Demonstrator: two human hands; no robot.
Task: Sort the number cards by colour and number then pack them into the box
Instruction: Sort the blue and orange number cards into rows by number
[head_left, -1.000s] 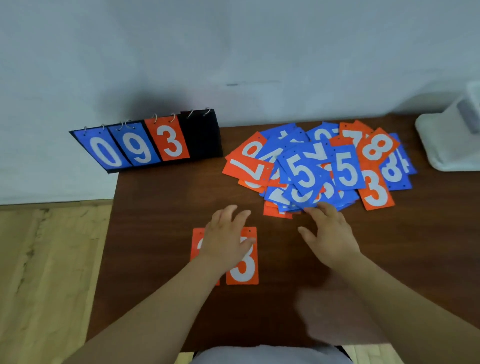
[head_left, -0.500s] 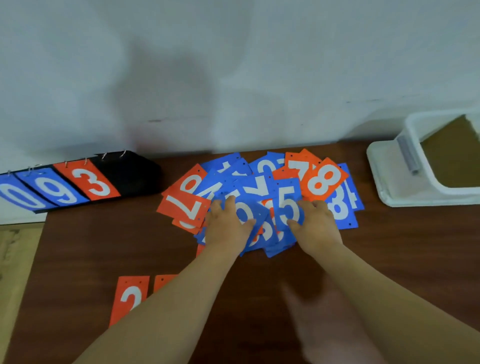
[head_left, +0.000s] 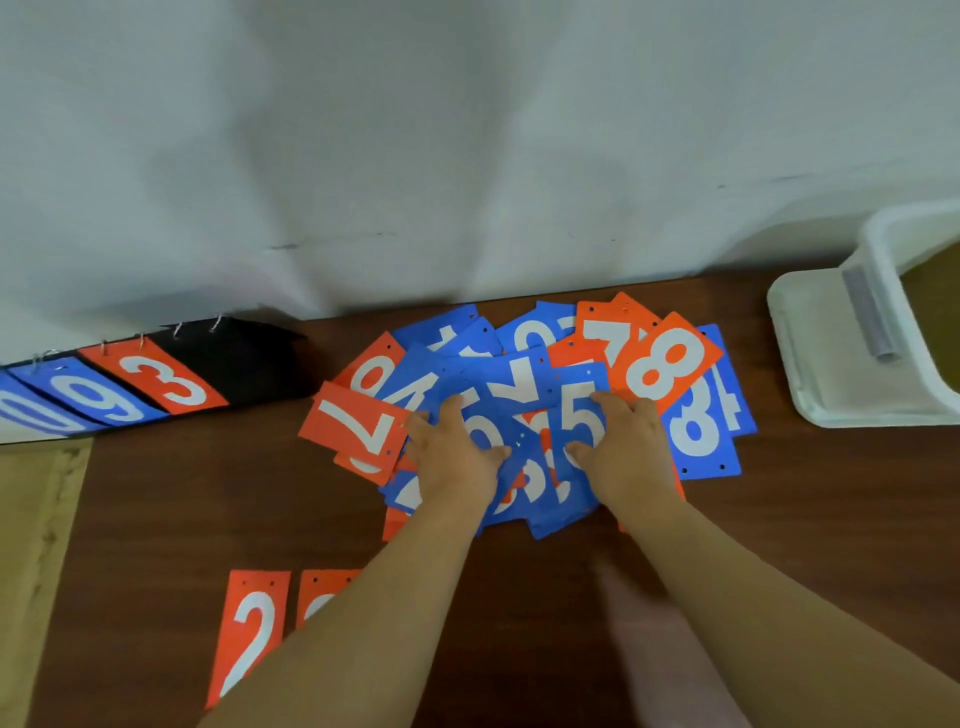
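At the far middle of the brown table, a loose pile of blue and orange number cards lies with both hands resting on top. The left hand has its fingers spread flat over blue cards and the right hand has its fingers laid straight on a blue 5 card, neither curled round anything. Near left, an orange 2 card lies just beside a second orange card partly hidden by the left forearm. The white plastic box stands far right, apart from the pile, and a flip scoreboard stands far left.
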